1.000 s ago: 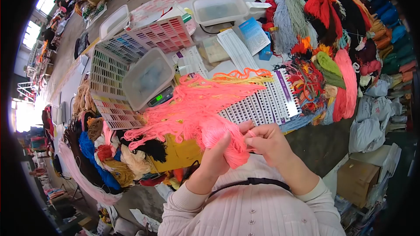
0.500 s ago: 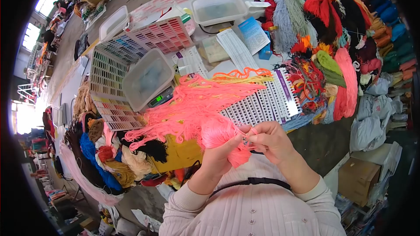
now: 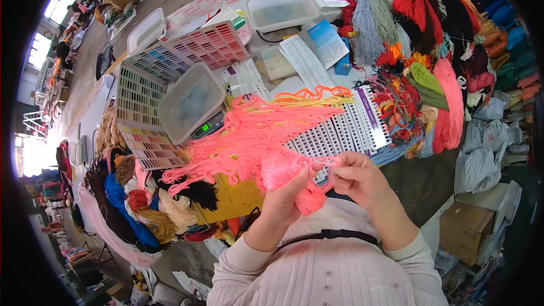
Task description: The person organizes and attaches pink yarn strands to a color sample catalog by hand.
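My left hand (image 3: 285, 203) is closed around a bundle of bright pink yarn (image 3: 281, 169), held close to my body over the table's near edge. Just to the right, my right hand (image 3: 358, 177) pinches a few strands drawn from that bundle. A short stretch of pink yarn spans the two hands. Beyond them, a loose, tangled spread of pink yarn (image 3: 258, 127) reaches across the table, with orange and yellow strands (image 3: 317, 97) at its far end. Partly beneath it is a white sample card with rows of holes (image 3: 340, 133).
An upright colour chart (image 3: 139, 93) stands left, beside a plastic tub (image 3: 192, 102) on a scale (image 3: 209, 126) with a green display. Further back are another tub (image 3: 283, 10) and printed sheets (image 3: 306, 62). Yarn hanks (image 3: 447, 105) crowd the right; more yarn (image 3: 136, 209) lies front left.
My right hand has moved slightly up and right, away from my left hand, drawing the pink strands wider between them. My left hand stays nearly in place on the bundle.
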`<state>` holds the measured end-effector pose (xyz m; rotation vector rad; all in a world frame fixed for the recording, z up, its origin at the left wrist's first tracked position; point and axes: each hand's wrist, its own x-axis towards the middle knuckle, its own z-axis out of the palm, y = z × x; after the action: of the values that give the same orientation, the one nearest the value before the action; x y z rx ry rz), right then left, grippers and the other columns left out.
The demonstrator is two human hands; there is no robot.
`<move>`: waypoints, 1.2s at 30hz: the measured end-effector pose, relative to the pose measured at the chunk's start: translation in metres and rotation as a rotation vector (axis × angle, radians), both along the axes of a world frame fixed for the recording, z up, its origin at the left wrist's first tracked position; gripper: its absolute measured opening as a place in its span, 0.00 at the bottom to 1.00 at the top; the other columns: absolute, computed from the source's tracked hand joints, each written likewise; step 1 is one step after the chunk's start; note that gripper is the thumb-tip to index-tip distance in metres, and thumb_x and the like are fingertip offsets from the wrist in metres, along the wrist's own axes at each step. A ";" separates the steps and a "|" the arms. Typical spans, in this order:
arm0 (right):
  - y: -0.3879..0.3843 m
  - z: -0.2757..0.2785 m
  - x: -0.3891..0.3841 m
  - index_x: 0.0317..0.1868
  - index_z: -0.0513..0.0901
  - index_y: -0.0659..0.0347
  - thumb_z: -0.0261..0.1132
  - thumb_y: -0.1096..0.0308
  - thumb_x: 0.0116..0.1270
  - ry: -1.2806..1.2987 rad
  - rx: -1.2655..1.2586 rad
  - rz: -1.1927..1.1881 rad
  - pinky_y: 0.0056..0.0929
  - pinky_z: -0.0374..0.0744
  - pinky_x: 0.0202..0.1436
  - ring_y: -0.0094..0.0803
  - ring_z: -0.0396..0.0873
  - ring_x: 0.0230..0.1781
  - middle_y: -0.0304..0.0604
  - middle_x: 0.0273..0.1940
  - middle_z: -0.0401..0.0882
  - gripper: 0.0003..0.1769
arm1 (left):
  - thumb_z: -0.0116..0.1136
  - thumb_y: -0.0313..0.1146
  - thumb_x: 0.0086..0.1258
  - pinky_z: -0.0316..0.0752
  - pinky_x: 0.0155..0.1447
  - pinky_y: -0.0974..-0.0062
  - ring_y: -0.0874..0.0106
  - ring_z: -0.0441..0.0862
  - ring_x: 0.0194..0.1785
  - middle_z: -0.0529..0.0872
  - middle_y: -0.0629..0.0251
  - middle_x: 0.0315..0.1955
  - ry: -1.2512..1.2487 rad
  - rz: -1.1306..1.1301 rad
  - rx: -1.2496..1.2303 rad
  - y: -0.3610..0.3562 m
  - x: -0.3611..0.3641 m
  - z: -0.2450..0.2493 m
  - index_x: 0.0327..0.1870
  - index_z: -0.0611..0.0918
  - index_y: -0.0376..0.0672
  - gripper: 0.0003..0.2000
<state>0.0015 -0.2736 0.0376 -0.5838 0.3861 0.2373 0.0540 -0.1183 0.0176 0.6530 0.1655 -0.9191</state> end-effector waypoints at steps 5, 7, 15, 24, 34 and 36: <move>0.006 0.011 0.002 0.29 0.77 0.66 0.55 0.71 0.59 0.138 -0.210 -0.009 0.14 0.52 0.14 0.12 0.54 0.12 0.31 0.19 0.69 0.08 | 0.44 0.33 0.64 0.66 0.53 0.70 0.69 0.69 0.52 0.72 0.57 0.48 0.019 -0.016 -0.116 -0.005 -0.001 0.002 0.52 0.66 0.33 0.18; 0.010 0.009 0.003 0.30 0.78 0.66 0.56 0.71 0.58 0.121 -0.313 0.021 0.13 0.53 0.15 0.11 0.55 0.13 0.31 0.20 0.71 0.07 | 0.45 0.32 0.64 0.66 0.53 0.70 0.69 0.70 0.51 0.72 0.56 0.48 -0.014 -0.010 -0.112 -0.006 -0.003 0.002 0.52 0.66 0.32 0.18; 0.015 0.010 0.003 0.32 0.79 0.67 0.58 0.75 0.55 0.075 -0.299 0.004 0.12 0.55 0.16 0.10 0.58 0.16 0.28 0.20 0.68 0.06 | 0.45 0.30 0.64 0.67 0.52 0.72 0.69 0.71 0.50 0.74 0.58 0.46 0.010 -0.020 -0.039 -0.005 -0.002 0.000 0.48 0.70 0.32 0.15; 0.003 0.013 0.001 0.35 0.76 0.70 0.57 0.77 0.53 0.149 -0.158 0.017 0.15 0.54 0.14 0.13 0.57 0.14 0.37 0.26 0.72 0.08 | 0.43 0.35 0.64 0.63 0.56 0.69 0.68 0.69 0.52 0.71 0.57 0.48 0.095 -0.045 -0.135 -0.001 0.001 -0.001 0.47 0.71 0.32 0.16; 0.010 0.002 -0.001 0.30 0.80 0.68 0.60 0.77 0.52 0.032 -0.404 0.115 0.13 0.66 0.26 0.13 0.68 0.28 0.36 0.36 0.76 0.05 | 0.43 0.37 0.63 0.63 0.57 0.68 0.66 0.69 0.52 0.71 0.55 0.48 0.123 -0.125 -0.124 -0.002 0.002 -0.007 0.46 0.71 0.31 0.17; 0.007 0.002 -0.002 0.28 0.80 0.67 0.60 0.77 0.51 0.075 -0.333 0.119 0.12 0.62 0.20 0.11 0.66 0.24 0.35 0.35 0.76 0.04 | 0.43 0.36 0.63 0.63 0.56 0.69 0.66 0.70 0.51 0.72 0.55 0.48 0.143 -0.108 -0.122 -0.003 0.002 -0.008 0.46 0.71 0.31 0.17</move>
<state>-0.0009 -0.2671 0.0396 -0.9283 0.4683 0.3121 0.0556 -0.1212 0.0100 0.4867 0.2013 -1.0721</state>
